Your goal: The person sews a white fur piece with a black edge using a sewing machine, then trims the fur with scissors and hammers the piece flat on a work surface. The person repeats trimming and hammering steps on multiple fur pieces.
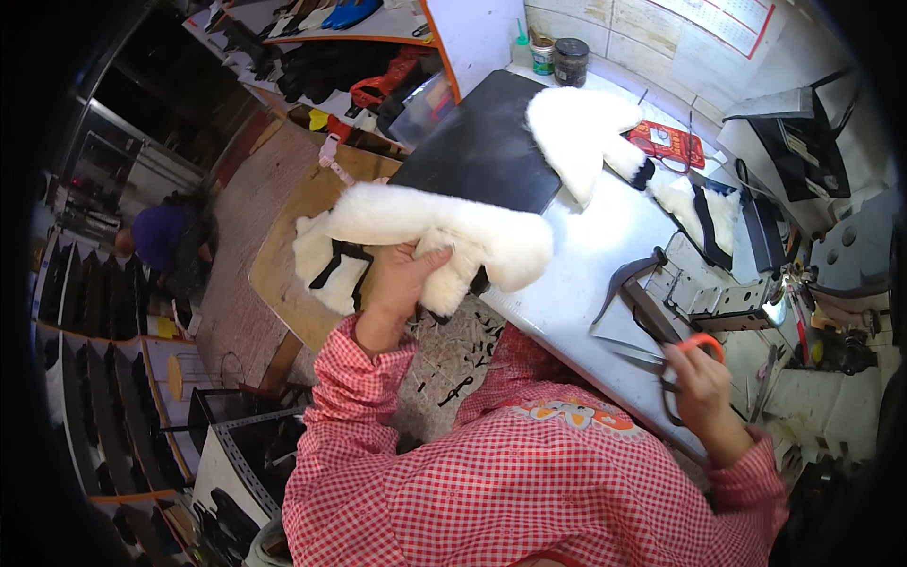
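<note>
My left hand [404,279] grips a white fluffy fur piece [444,231] with black backing, held out over the table's left edge and a wooden board. Scissors [675,364] with orange-and-black handles are held in my right hand [697,383], their blades resting on the grey table top [586,265]. A second white fur piece [578,128] lies farther back on the table, partly on a black sheet [482,142]. Both sleeves are red-and-white checked.
A third fur piece with black trim [709,213] lies at the right beside a metal machine [718,293]. Jars [570,60] stand at the back. Black offcuts litter the floor [463,359]. A person in purple [161,236] crouches at far left near shoe racks.
</note>
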`<state>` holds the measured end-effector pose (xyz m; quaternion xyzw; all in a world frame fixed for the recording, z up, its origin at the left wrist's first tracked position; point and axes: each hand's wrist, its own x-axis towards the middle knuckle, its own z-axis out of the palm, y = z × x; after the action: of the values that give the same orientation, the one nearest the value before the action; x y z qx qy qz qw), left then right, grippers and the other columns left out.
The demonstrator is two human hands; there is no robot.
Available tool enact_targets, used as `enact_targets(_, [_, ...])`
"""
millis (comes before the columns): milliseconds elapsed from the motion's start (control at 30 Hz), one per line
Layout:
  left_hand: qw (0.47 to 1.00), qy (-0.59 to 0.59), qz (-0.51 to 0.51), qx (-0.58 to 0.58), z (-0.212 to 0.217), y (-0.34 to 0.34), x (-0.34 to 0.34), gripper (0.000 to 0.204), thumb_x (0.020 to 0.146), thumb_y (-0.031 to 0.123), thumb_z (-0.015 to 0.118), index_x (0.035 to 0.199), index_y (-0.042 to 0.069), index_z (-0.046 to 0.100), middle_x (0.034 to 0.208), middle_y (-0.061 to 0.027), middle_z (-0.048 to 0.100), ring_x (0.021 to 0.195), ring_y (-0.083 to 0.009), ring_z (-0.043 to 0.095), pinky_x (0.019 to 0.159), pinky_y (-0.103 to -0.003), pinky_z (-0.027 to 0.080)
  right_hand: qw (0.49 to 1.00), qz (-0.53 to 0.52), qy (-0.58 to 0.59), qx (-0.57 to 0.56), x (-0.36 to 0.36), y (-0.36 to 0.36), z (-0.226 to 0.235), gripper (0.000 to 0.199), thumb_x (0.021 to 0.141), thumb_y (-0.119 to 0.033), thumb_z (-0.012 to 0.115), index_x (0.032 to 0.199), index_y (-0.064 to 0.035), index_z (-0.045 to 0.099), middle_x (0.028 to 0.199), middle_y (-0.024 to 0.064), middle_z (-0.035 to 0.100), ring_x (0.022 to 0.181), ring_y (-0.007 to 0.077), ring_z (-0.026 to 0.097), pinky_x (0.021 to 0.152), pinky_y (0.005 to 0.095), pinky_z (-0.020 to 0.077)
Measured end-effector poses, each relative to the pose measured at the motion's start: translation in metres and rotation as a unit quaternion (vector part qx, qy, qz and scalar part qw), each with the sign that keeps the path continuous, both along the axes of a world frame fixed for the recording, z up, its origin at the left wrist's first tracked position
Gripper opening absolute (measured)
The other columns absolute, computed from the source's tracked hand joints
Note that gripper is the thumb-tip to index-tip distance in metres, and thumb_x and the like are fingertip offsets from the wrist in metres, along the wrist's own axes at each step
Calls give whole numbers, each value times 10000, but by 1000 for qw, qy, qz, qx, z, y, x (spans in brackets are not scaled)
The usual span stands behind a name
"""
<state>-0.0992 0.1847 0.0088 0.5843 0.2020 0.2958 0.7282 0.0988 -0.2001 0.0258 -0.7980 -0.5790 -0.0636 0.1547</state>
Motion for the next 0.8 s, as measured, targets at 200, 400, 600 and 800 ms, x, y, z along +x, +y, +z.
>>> enact_targets(200, [997,29,-61,37,-19,57,56,437,828,56,719,1234,-28,582,1155,-100,661,989,-181,645,853,-321,530,923,-374,-11,-92,18,-142,-23,574,685,32,657,1241,-63,547,1017,155,579,918,375,593,748,441,488])
enact_targets(400, [755,350,210,512,-65,50,53,503,759,161,754,1200,7,570,1207,-172,569,1144,-355,502,980,-454,390,938,-337,-29,-76,29,-178,-78,617,684,41,651,1275,-84,529,1115,158,560,979,371,583,809,429,482])
enact_targets(600, [647,266,95,708,-68,24,54,514,808,232,690,1266,50,543,1339,-138,520,1244,-322,450,1021,-467,355,875,-481,51,12,39,-203,-87,622,730,58,665,1322,-41,497,1241,179,560,1099,369,564,916,410,468])
enact_targets(800, [672,320,5,668,-62,31,61,499,834,159,638,1308,57,522,1356,-137,513,1238,-336,474,992,-437,409,903,-429,21,-16,66,-179,-84,635,730,2,712,1329,-46,505,1229,178,558,1126,365,535,991,418,408])
